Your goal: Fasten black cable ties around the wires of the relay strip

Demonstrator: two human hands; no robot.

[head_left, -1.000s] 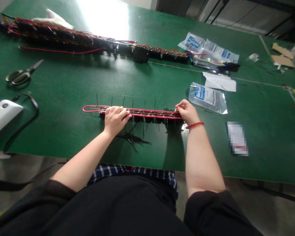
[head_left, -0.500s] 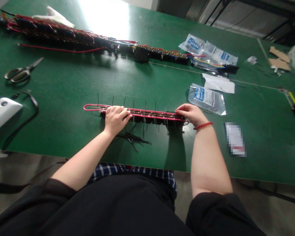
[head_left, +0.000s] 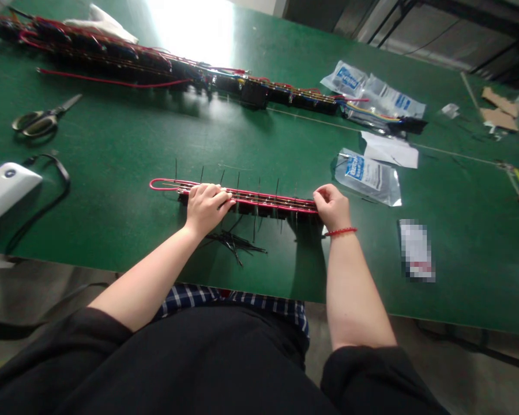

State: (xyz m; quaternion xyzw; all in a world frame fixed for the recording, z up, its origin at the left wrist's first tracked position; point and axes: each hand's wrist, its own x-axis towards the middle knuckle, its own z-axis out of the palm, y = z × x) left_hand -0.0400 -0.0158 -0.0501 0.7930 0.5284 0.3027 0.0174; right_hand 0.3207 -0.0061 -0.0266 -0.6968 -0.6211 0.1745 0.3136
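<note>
Red wire bundle (head_left: 263, 199) is lying flat in front of me, near the edge of the green surface (head_left: 112, 161), and it is running from left to right. I am holding it with both hands, well apart. My left hand (head_left: 206, 210) is curling over the top, toward the looped end. My right hand (head_left: 332, 207) is pinching it near the other end, with the fingers closing around the wires. Neither hand is wide open. Holding it at two spots seems to be keeping the bundle straight and stopping it from rolling.

Black connector blocks (head_left: 259, 208) are sitting under the wires, and thin black cable ties (head_left: 259, 187) are poking out from the bundle. A small pile of loose cable ties (head_left: 236, 245) is lying just below it, maybe so that I can reach them fast. A red bead bracelet (head_left: 341, 232) is sitting on my right wrist.

Farther away, a longer bundle of red and black wires (head_left: 125, 72) is stretching across the surface. Scissors (head_left: 37, 124) and a white box (head_left: 6, 190) with a black cord (head_left: 52, 196) are lying on my left. Clear plastic bags (head_left: 367, 178), white paper (head_left: 389, 148) and a packet (head_left: 416, 251) too blurred to read are lying on my right.
</note>
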